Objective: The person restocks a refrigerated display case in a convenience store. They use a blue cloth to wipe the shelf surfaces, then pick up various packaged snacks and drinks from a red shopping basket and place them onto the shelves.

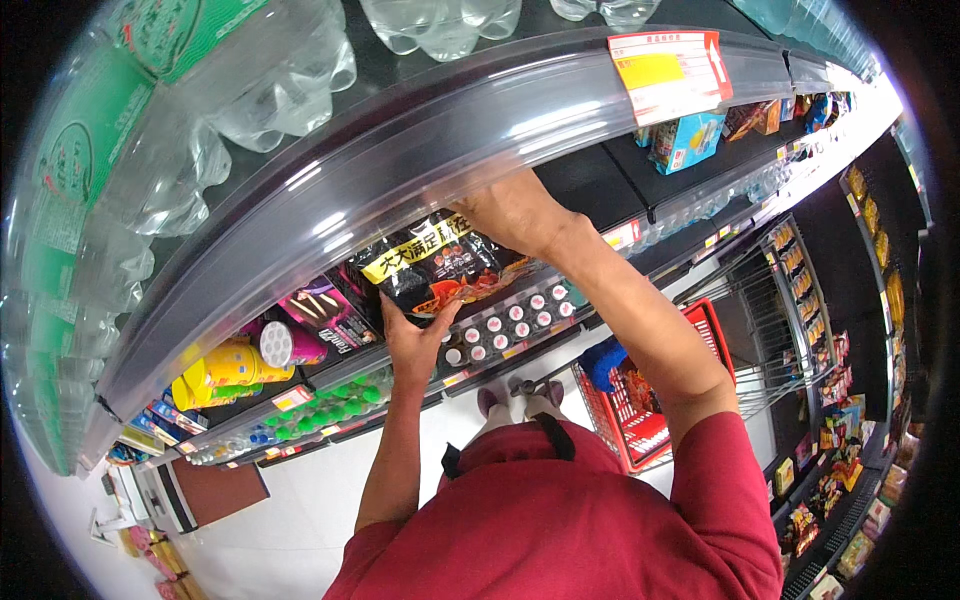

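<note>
A shiny black snack bag (442, 262) with a yellow printed band lies on a middle shelf, partly under the overhanging shelf edge above. My left hand (416, 337) grips its near lower side, with thumb and fingers spread around it. My right hand (517, 214) is at the bag's far right end, knuckles up. Its fingertips are blurred and partly hidden behind the clear shelf strip (480, 184). Beside the bag on the left sit a dark purple snack box (330, 315), a purple tub with a white lid (292, 345) and yellow canisters (225, 371).
Overhead, a shelf carries clear bottles (277, 90) and bears a price tag (671, 75). A blue box (686, 142) stands further right. Below are rows of white-capped bottles (517, 319) and green-capped bottles (330, 405). Right of my legs is a shopping cart (750, 360) with a red basket (637, 439).
</note>
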### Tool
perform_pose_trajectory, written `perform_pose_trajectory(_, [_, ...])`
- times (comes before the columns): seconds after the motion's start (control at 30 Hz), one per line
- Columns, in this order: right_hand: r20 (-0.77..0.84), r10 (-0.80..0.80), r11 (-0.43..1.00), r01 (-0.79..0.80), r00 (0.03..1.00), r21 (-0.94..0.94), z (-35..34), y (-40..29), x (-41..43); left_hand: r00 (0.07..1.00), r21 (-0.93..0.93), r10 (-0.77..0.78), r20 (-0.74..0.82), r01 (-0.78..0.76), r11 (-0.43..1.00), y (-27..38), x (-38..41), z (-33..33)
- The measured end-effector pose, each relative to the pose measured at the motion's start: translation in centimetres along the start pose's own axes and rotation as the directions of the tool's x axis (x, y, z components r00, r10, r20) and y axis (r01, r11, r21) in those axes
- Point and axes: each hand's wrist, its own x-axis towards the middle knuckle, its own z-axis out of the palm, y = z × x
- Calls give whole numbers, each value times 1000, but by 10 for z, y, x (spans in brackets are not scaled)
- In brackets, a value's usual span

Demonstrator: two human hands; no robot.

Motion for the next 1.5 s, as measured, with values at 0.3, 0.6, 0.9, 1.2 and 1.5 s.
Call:
perform_pose_trajectory(0.3, [-54, 657, 669, -548, 752, 501, -37, -2, -108, 999, 149, 19, -34, -14, 989, 9, -3, -1])
perform_pose_trajectory(0.6, [122, 566, 791, -579, 815, 196, 31, 8, -170, 999, 221, -27, 28, 20, 975, 5, -5, 3])
perform_pose_trajectory(0.9, [93, 557, 791, -562, 825, 244, 47, 32, -162, 997, 179, -8, -79, 22, 984, 7, -2, 24])
perform_pose_trajectory(1.2, [28, 540, 809, -528, 841, 260, 60, 32, -177, 999, 199, -38, 33, 31, 979, 7, 2, 12])
perform_pose_trajectory(1.5, [56, 566, 776, -555, 822, 302, 50, 20, -177, 996, 270, 84, -8, -79, 960, 5, -2, 6])
